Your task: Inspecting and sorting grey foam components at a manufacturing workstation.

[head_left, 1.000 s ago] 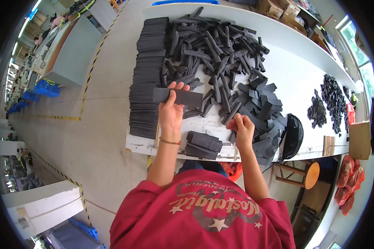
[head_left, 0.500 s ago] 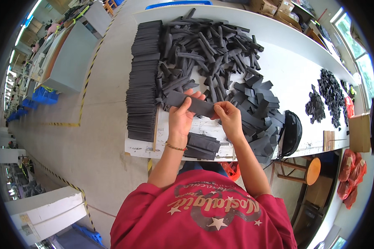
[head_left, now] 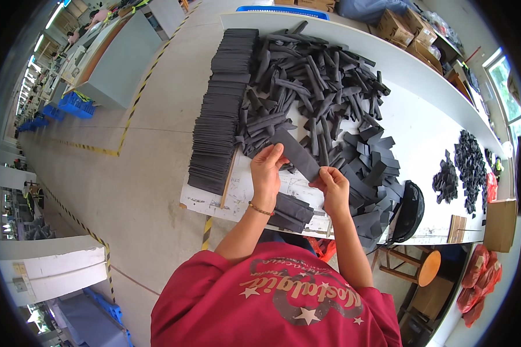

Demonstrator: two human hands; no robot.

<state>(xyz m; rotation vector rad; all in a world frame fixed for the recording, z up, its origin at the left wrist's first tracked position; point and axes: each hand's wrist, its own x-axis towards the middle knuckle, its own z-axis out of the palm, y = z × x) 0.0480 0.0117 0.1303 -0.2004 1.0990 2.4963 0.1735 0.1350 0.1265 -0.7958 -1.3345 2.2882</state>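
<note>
A flat dark grey strip (head_left: 298, 157), fabric-like, is stretched slantwise between my two hands above the front of the white table. My right hand (head_left: 333, 189) pinches its lower right end between thumb and fingers. At the upper left part, my left hand (head_left: 265, 176) grips the strip's edge with the thumb; its other fingers are partly hidden. Under my wrists lies a small stack of similar dark strips (head_left: 291, 213) at the table's front edge. Beyond the hands is a heap of rolled or curled dark strips (head_left: 315, 75).
A long, tight row of stacked dark pieces (head_left: 220, 115) lines the table's left side. Loose flat dark pieces (head_left: 373, 168) lie to the right, beside a black bag (head_left: 408, 213). Small dark piles (head_left: 470, 168) sit farther right. A wooden stool (head_left: 427, 268) stands below the table.
The strip has turned from nearly level to a steeper slant, its right end lower. My left hand's fingers have drawn back to its edge. The whole view has shifted slightly.
</note>
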